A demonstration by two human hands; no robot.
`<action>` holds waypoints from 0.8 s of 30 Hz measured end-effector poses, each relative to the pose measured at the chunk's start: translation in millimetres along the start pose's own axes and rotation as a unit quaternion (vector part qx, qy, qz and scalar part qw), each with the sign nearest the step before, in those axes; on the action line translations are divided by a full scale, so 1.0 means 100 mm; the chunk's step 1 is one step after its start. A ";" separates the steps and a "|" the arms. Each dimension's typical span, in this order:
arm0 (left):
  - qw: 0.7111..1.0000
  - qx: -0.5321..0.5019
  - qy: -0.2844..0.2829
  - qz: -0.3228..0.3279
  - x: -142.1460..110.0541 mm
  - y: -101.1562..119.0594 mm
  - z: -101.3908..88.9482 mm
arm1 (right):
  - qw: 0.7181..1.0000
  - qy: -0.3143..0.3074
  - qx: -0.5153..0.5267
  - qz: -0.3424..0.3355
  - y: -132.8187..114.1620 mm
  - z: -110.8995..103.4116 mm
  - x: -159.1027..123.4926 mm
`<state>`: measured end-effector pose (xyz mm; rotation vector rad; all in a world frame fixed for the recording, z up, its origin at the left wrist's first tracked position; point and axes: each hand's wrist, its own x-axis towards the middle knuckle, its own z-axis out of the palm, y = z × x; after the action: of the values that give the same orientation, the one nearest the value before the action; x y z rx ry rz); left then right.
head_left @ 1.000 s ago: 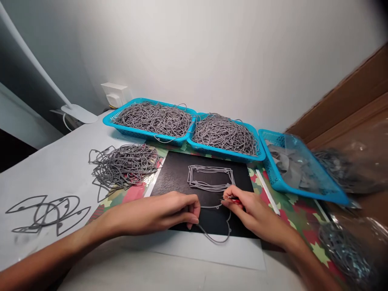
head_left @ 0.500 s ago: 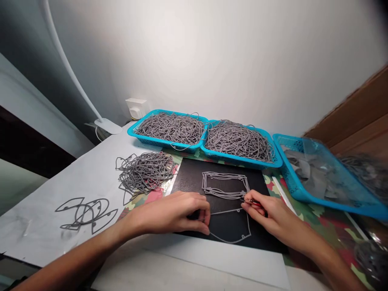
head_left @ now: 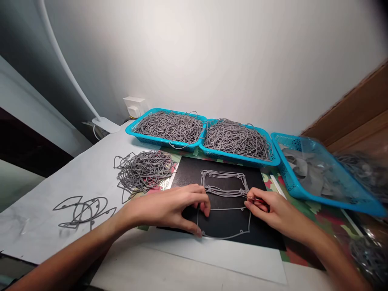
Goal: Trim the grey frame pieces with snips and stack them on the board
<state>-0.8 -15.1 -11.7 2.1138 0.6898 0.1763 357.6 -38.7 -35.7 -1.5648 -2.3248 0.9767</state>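
Watching this from my end through the head cam. The loop (head_left: 226,209) lies on the near half of the black mat (head_left: 188,169), spread into a rough rectangle, with one long side by the mat's near edge. My left hand (head_left: 178,202) has thumb and fingers parted over its left end, thumb tip at the near left corner; can't tell if it's actually pressing. The right hand (head_left: 266,204) is pinching a red tool (head_left: 257,199) between thumb and fingers, tip just beside the stack (head_left: 224,193).

Progress-wise, I'd say that stack is the sorted part: several loops laid over each other, fairly even, toward the mat's far edge. The single loop looks nearly squared up but sits apart. Plenty is unsorted: a tangled pile (head_left: 145,169) off the mat's left edge, plus a few strays (head_left: 97,205) toward the worktop's left edge.

The worktop (head_left: 100,161) is pale, with camo cloth (head_left: 321,218) under the mat. Two blue baskets (head_left: 236,158) heaped with grey loops line the back edge, a third basket (head_left: 303,198) with scraps at the right. Plain wall (head_left: 212,60), lamp (head_left: 106,124) at the back left corner, cardboard (head_left: 348,105) on the right.
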 end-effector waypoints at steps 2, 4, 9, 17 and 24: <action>1.000 0.001 0.002 -0.013 -0.03 0.01 -0.06 | 1.000 -0.001 -0.002 -0.001 0.01 0.00 0.00; 1.000 0.000 -0.008 -0.024 -0.06 0.04 -0.12 | 1.000 -0.002 -0.002 -0.001 0.01 -0.01 0.00; 0.998 0.012 0.015 -0.059 -0.02 0.06 -0.11 | 1.000 -0.005 -0.003 -0.006 0.03 -0.02 0.01; 0.997 0.069 0.016 -0.039 0.04 0.00 0.05 | 1.000 -0.018 0.013 -0.002 0.03 -0.04 -0.01; 0.995 0.040 0.029 -0.086 0.02 0.04 0.00 | 0.999 -0.035 0.036 0.004 0.03 -0.08 -0.01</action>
<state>2.1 -15.4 -8.7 2.1192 0.9219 0.1168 364.4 -35.0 -31.3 -1.5377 -2.3020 1.1230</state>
